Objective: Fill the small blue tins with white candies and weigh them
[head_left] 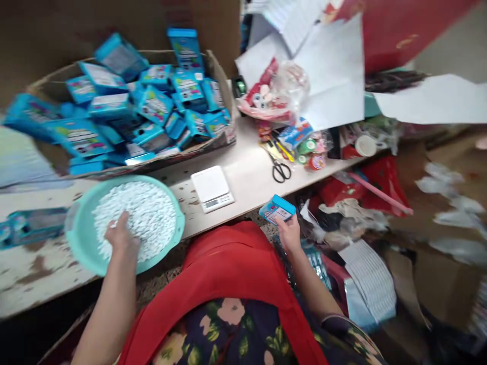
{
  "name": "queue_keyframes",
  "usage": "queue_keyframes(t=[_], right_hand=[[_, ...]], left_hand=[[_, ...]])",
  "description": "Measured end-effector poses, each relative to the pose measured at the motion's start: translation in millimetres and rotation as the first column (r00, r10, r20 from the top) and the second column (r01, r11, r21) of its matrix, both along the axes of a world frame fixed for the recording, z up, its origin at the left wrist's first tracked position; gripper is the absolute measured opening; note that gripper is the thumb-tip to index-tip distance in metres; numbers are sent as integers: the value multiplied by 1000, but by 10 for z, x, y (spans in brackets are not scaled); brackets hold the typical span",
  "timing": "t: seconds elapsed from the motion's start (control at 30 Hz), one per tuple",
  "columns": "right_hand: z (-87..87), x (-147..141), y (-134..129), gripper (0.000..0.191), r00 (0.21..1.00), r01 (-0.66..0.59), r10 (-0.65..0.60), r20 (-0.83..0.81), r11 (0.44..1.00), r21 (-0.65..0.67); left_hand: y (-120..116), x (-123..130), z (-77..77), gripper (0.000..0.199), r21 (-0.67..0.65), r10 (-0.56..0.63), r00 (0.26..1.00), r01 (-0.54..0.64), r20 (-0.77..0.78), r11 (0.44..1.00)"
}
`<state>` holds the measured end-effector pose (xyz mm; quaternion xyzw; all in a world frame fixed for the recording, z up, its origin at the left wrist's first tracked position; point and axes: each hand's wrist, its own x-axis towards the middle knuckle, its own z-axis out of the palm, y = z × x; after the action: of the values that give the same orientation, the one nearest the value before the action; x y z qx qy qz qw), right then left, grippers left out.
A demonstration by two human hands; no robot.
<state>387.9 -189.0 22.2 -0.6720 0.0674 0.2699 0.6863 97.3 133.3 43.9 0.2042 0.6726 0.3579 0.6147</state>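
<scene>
My left hand is down in a mint-green plastic bowl. Its fingers are curled among small white pieces that look like candy or gum, and a few show at the fingertips. Off the table's front edge, my right hand grips a small blue printed box from its near side. Between the two hands a white digital scale lies on the table with nothing on its plate. Behind the bowl, a cardboard tray is heaped with similar blue boxes.
Black-handled scissors lie right of the scale, beside small colourful packets and a plastic bag. More blue boxes sit left of the bowl. Bags and a stack of white sheets crowd the lower right.
</scene>
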Motion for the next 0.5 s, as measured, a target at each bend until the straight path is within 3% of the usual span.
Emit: queue_keyframes(t=[0.07, 0.1, 0.2, 0.3, 0.4, 0.5], right_hand=[[50, -68, 138, 49, 996, -83, 84, -25, 996, 20], [73, -91, 188, 49, 992, -116, 117, -39, 993, 25], [147, -131, 317, 49, 977, -173, 179, -116, 983, 61], [207, -147, 444, 48, 938, -252, 264, -223, 964, 81], [217, -142, 549, 42, 876, -428, 399, -271, 902, -52], [204, -78, 609, 39, 845, -523, 474, -249, 829, -197]], left_hand=[[29, -143, -42, 10, 1, 136, 990, -136, -45, 991], [32, -209, -49, 7, -15, 149, 988, -149, -29, 989], [1, -368, -27, 23, -53, 122, 969, -113, 216, 992], [-27, -436, -10, 36, -77, 204, 908, -189, 367, 979], [-14, -438, -32, 26, -166, 265, 877, -215, 400, 962], [23, -449, -58, 18, -192, 278, 824, -209, 493, 959]])
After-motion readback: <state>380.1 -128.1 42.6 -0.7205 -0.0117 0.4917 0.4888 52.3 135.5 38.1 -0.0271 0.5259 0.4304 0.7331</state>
